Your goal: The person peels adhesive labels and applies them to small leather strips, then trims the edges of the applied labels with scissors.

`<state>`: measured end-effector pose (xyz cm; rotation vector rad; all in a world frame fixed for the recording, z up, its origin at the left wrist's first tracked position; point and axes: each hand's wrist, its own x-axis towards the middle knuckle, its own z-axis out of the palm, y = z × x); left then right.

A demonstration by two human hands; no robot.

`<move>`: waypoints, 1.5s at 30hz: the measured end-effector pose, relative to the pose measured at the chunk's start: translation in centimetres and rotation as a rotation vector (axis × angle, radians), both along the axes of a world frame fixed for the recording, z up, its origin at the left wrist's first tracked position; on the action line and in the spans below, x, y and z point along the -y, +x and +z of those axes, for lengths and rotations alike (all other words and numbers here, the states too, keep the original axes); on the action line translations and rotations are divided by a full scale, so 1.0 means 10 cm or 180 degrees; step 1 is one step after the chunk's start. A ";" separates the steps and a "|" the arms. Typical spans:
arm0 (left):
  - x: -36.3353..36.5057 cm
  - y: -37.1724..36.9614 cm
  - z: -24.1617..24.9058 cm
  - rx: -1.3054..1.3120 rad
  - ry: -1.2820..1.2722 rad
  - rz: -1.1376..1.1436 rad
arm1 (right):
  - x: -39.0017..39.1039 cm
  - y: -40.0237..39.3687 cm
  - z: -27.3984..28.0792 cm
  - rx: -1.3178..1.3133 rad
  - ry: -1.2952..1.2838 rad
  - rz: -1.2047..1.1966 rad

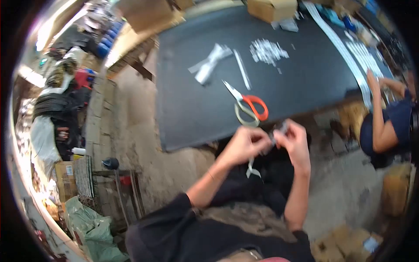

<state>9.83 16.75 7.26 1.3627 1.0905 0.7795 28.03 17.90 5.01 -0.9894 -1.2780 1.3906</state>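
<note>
My left hand point(245, 144) and my right hand point(294, 143) meet just off the table's near edge, fingers pinched. Between them is a small dark grey piece point(276, 132), too blurred to name. Below my left hand dangles a thin whitish strip point(252, 171); how it joins the piece is hidden. Just beyond my hands lie scissors point(249, 100) with one orange and one pale handle, blades partly apart, pointing away. Farther back on the black table point(187, 105) are a bundle of white strips point(212, 64), a single white strip point(242, 70) and a heap of small white pieces point(266, 51).
At right, a co-worker's hand point(374, 83) touches long white strips point(361, 56) on the table. Cardboard boxes stand at the far edge point(273, 9) and on the floor at lower right point(345, 244). A metal stand point(124, 192) and a green plastic bag point(89, 227) are at left.
</note>
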 end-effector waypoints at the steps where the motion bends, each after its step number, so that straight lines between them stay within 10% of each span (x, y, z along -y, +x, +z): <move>1: 0.01 -0.02 0.05 -0.0208 0.0056 -0.0052 | 0.00 -0.01 0.05 -0.0065 -0.0098 -0.0070; 45: -0.07 -0.32 0.23 -0.0793 0.0047 0.1001 | 0.07 -0.19 0.00 -0.0231 -0.0300 -0.0788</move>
